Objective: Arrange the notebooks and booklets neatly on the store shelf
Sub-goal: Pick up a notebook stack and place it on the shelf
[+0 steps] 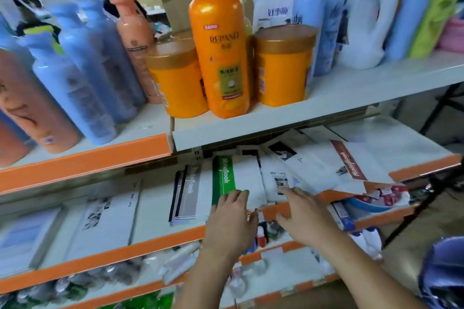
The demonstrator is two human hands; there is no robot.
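The middle shelf [150,238], edged in orange, runs across your view, with the notebooks and booklets lying flat on it below a row of bottles, among them an orange pump bottle [221,52]. To the right, a loose heap of white booklets [313,158] overlaps at angles, a red-striped notebook [349,163] skewed on top. Both your forearms reach up from the lower edge. Your left hand [229,221] is palm-down, fingers bent onto the near end of the green-striped notebook [223,175], which lies just beside a grey-striped notebook [187,195]. Blur hides whether the thumb pinches it or the fingers merely rest there. Your right hand [307,221] is spread and relaxed, fingertips touching a white booklet [278,178] and gripping nothing. The far ends of the notebooks are cut off under the upper shelf, and most cover print is smeared.
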